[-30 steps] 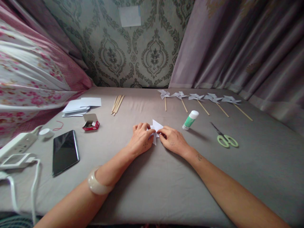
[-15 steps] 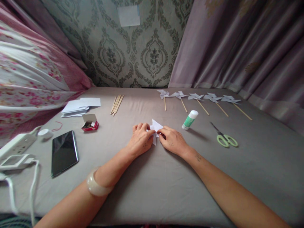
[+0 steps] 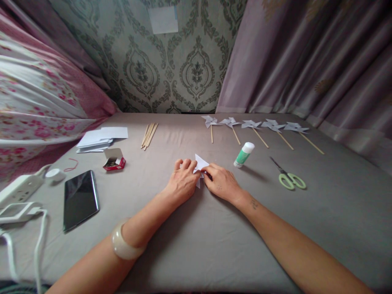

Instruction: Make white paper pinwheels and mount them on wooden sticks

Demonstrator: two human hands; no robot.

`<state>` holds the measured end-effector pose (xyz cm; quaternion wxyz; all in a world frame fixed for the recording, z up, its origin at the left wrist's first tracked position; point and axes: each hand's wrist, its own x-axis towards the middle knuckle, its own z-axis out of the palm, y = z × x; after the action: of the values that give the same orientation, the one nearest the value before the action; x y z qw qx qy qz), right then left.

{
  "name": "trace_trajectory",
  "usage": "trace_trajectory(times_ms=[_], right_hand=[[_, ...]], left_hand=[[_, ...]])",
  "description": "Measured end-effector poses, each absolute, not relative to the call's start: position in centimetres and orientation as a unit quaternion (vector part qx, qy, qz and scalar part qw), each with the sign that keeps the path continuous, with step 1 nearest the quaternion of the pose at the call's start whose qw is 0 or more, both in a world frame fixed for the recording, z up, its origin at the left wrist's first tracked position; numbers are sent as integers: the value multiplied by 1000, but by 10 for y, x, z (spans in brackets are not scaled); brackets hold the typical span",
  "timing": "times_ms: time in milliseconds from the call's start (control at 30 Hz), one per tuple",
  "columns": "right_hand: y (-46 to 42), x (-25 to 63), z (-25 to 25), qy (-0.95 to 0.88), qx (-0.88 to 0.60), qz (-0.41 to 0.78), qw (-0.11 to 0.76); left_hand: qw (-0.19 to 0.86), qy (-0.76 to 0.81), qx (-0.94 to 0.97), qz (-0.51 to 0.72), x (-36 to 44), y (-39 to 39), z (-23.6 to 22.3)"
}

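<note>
A white paper pinwheel (image 3: 201,162) lies at the middle of the table, largely covered by my fingers. My left hand (image 3: 183,179) is closed on its left side, fingers bent over the paper. From the right, my right hand (image 3: 221,181) pinches the pinwheel near its centre, with thumb and index finger close to the left fingertips. One pointed blade shows above the hands and a small piece of paper below them. Whether a pin sits between the fingertips is hidden. A green and white glue stick (image 3: 244,154) stands just beyond my right hand.
Several finished pinwheels on sticks (image 3: 251,124) lie in a row at the back right. Scissors (image 3: 288,175) are at the right. Wooden sticks (image 3: 149,136), paper sheets (image 3: 98,138), a small red box (image 3: 114,160), a phone (image 3: 81,201) and a power strip (image 3: 21,188) occupy the left.
My left hand has rolled slightly over the pinwheel's centre, covering more of the paper. My right hand keeps its pinch. The view has shifted a little.
</note>
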<state>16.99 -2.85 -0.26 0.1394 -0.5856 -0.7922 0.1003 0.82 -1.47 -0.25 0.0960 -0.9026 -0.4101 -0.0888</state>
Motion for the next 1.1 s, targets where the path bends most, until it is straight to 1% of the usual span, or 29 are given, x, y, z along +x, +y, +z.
trace_trajectory(times_ms=[167, 433, 767, 933, 1000, 1033, 1100], right_hand=[[-28, 170, -4, -792, -584, 102, 146], [-27, 171, -8, -788, -586, 88, 169], [-25, 174, -9, -773, -581, 118, 224], [-26, 188, 10, -780, -556, 169, 232], [-27, 199, 26, -769, -547, 178, 279], [-28, 207, 35, -750, -547, 169, 332], [-28, 226, 51, -668, -551, 117, 486]], left_hand=[[74, -416, -900, -105, 9, -13, -4], [4, -462, -873, -157, 1, -11, -9], [28, -481, -857, -181, -1, -9, -9], [26, -482, -859, -169, -1, -10, -7], [24, -485, -860, -160, -1, -10, -7], [22, -488, -859, -155, -1, -10, -7], [11, -496, -856, -145, 0, -9, -6]])
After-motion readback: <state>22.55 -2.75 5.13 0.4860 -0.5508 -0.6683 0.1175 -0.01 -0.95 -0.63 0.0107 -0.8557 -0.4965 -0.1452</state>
